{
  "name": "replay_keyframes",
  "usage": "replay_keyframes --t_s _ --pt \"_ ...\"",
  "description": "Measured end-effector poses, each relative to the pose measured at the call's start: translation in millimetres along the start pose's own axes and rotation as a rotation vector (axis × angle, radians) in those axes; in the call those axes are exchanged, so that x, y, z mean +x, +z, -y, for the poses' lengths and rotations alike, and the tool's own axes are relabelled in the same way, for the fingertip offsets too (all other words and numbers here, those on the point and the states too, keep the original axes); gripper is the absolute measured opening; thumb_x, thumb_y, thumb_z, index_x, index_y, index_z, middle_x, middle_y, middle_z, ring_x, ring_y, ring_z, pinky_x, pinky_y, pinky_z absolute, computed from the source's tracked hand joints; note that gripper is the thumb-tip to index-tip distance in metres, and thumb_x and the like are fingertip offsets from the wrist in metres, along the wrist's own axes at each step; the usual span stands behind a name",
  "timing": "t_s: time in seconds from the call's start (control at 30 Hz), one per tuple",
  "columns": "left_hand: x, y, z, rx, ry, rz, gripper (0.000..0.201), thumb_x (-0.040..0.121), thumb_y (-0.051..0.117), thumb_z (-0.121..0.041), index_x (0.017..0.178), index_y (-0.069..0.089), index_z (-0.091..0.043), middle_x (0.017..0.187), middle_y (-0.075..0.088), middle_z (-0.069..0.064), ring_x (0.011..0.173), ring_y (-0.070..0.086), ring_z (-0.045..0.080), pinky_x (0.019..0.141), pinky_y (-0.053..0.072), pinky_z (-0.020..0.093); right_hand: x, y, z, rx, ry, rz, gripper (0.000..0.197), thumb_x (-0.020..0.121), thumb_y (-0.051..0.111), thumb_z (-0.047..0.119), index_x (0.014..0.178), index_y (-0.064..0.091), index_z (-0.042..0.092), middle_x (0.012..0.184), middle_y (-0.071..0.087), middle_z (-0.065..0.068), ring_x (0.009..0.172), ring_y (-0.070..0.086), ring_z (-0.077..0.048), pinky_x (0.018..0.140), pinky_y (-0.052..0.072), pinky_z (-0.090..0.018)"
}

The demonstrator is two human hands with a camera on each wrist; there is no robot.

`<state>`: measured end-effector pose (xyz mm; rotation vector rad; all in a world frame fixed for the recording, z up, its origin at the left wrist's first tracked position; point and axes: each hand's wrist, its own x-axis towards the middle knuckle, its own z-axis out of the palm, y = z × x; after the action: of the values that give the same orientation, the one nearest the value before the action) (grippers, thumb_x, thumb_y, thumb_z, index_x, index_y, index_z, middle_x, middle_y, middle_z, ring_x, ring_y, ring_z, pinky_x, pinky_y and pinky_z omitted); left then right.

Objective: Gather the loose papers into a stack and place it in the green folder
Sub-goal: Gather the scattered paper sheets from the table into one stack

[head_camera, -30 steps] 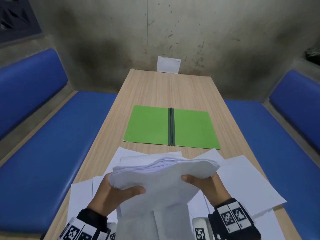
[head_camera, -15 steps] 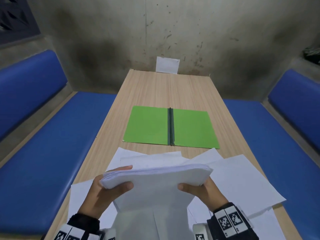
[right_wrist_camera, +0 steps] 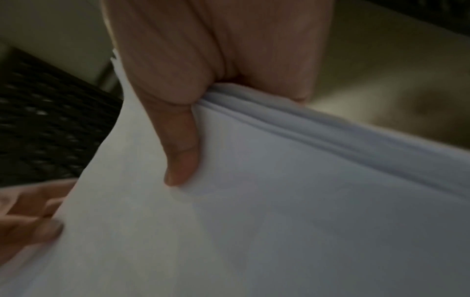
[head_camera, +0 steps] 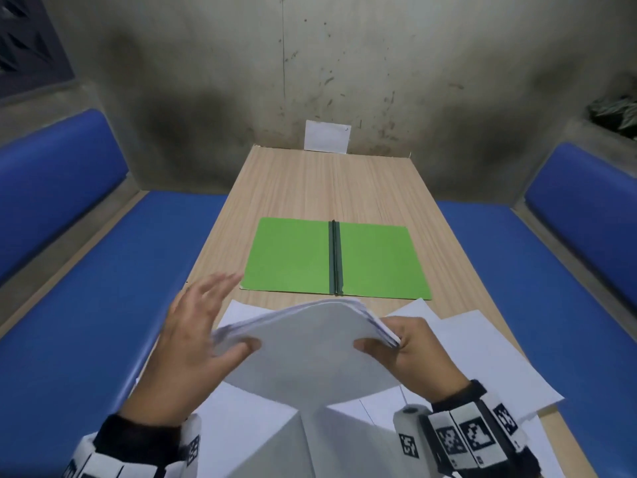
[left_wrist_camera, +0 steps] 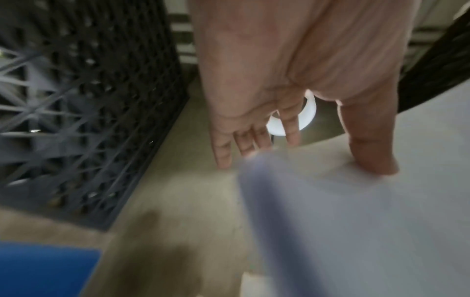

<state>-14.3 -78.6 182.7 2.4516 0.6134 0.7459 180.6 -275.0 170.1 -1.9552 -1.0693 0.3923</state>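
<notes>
A bowed stack of white papers [head_camera: 310, 343] is held above the table near me. My right hand [head_camera: 396, 346] grips its right edge, thumb on top [right_wrist_camera: 180, 152] and fingers beneath. My left hand [head_camera: 200, 326] is at the stack's left edge with its fingers straight and spread; only the thumb [left_wrist_camera: 368, 144] rests on the top sheet [left_wrist_camera: 356, 221]. The green folder [head_camera: 337, 260] lies open and flat in the middle of the table, beyond the stack. Loose white sheets [head_camera: 482, 350] lie on the table under and around my hands.
The wooden table [head_camera: 327, 184] runs away from me to a stained wall. A small white card [head_camera: 326, 136] leans there at the far end. Blue benches [head_camera: 86, 288] flank both sides of the table. A dark lattice panel [left_wrist_camera: 76, 100] stands at the left.
My left hand has let go of the stack's left edge and spread its fingers; only the thumb stays on it. The stack has risen and tilted, bowing upward. The right hand keeps its grip.
</notes>
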Motion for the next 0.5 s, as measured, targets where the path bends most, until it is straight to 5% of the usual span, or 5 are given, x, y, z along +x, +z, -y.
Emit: replay_keyframes --t_s 0.07,0.17,0.23,0.33,0.5 --pt "2.6 4.3 -14.8 -0.032 0.104 0.061 0.059 0.067 0.058 -0.057 0.125 0.048 -0.045 0.122 0.044 -0.036 0.119 0.026 -0.026 0.098 0.019 -0.002 3.1 -2.4 16.2 -0.127 -0.131 0.054 0.049 0.081 0.068 0.018 0.044 0.047 0.043 0.048 0.048 0.017 0.047 0.039 -0.006 0.046 0.024 -0.015" --pt "2.2 11.9 -35.0 -0.170 0.033 0.196 0.014 0.077 0.064 -0.044 0.081 0.061 -0.057 0.079 0.064 -0.035 0.080 0.057 -0.012 0.066 0.039 0.004 4.6 2.7 22.3 -0.175 -0.219 0.048 0.037 0.081 0.064 0.018 0.053 0.051 0.038 0.050 0.050 0.023 0.049 0.043 -0.001 0.046 0.025 -0.012" --pt "-0.2 17.0 -31.8 -0.230 -0.026 0.205 0.024 0.080 0.068 -0.033 0.066 0.063 -0.052 0.064 0.063 -0.030 0.064 0.058 -0.006 0.053 0.038 0.008 3.3 3.5 18.1 -0.140 -0.208 0.017 0.027 0.081 0.064 0.019 0.061 0.053 0.034 0.050 0.050 0.024 0.048 0.042 -0.002 0.046 0.024 -0.012" --pt "-0.2 11.2 -19.4 -0.301 -0.175 0.179 0.007 0.073 0.076 -0.031 0.068 0.071 -0.034 0.056 0.064 -0.018 0.052 0.055 0.000 0.051 0.039 0.017 -2.2 -0.3 7.2 0.106 -0.036 -0.092 0.042 0.076 0.071 0.018 0.043 0.053 0.037 0.044 0.046 0.013 0.045 0.034 -0.006 0.046 0.024 -0.018" --pt "2.1 6.0 -0.3 -0.790 -0.447 -0.021 0.019 0.055 0.087 -0.026 0.068 0.076 -0.019 0.073 0.077 -0.006 0.059 0.067 0.004 0.054 0.049 0.009 -6.3 -12.4 1.7 0.428 0.237 -0.221 0.021 0.062 0.070 0.026 0.047 0.057 0.017 0.051 0.052 0.003 0.049 0.046 -0.010 0.048 0.037 -0.017"
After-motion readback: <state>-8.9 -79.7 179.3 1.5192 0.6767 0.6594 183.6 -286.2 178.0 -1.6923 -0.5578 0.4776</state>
